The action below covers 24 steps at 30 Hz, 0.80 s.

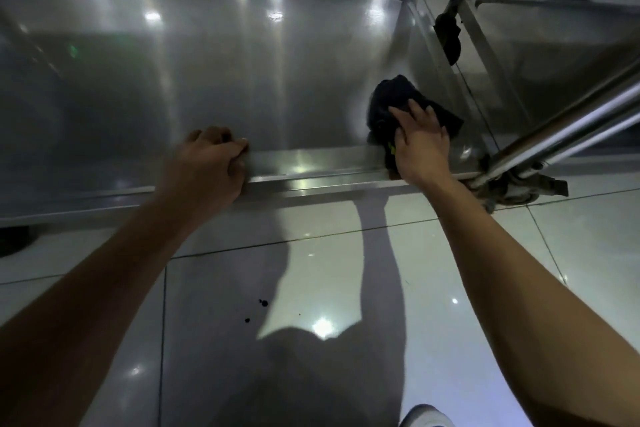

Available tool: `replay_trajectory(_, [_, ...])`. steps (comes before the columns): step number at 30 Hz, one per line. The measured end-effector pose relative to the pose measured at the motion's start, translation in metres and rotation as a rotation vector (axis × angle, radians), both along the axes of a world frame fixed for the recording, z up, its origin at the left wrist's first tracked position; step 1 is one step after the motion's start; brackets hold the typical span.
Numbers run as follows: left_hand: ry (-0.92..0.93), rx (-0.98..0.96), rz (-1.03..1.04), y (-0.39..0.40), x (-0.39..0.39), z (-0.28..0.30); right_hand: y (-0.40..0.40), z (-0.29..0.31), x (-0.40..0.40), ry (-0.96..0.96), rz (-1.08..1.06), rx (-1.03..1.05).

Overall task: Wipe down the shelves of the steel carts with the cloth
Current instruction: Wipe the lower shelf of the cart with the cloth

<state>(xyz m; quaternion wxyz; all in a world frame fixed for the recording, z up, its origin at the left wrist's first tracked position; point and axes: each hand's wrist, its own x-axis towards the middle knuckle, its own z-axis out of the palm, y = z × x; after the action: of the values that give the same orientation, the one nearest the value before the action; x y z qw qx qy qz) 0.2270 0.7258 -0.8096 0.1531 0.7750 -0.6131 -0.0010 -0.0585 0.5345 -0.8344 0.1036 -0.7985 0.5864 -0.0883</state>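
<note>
A low steel cart shelf (pixel 214 80) fills the upper part of the view, shiny and reflective. My left hand (pixel 211 163) grips the shelf's raised front rim (pixel 311 166), fingers curled over it. My right hand (pixel 420 146) lies flat with spread fingers on a dark cloth (pixel 394 97), pressing it against the shelf near the front right corner. Part of the cloth hangs over the rim under my palm.
A second steel cart shelf (pixel 554 55) adjoins on the right, with a slanted steel post (pixel 568 121) and a caster (pixel 519 191) at the corner. A dark caster (pixel 450 38) shows between the carts. Glossy white floor tiles (pixel 311 288) lie below, and a shoe tip (pixel 426 416).
</note>
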Motion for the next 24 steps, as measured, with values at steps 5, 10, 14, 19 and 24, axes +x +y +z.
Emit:
replay_trajectory(5, [0.041, 0.024, -0.006, 0.009, 0.006, 0.003, 0.043, 0.003, 0.060, 0.053, 0.153, -0.005])
replay_trajectory(10, [0.103, 0.055, 0.040, 0.010, 0.009, -0.006, 0.094, 0.000, 0.135, 0.055, 0.386, -0.031])
replay_trajectory(14, [-0.018, -0.037, -0.071, 0.012, 0.006, -0.005, 0.107, -0.004, 0.158, -0.010, 0.453, 0.031])
replay_trajectory(19, [0.044, 0.035, -0.030, 0.008, 0.006, 0.001, 0.094, -0.002, 0.140, -0.019, 0.501, 0.044])
replay_trajectory(24, [0.162, 0.057, 0.066, 0.004, 0.007, 0.000, 0.067, 0.003, 0.081, 0.021, 0.388, 0.000])
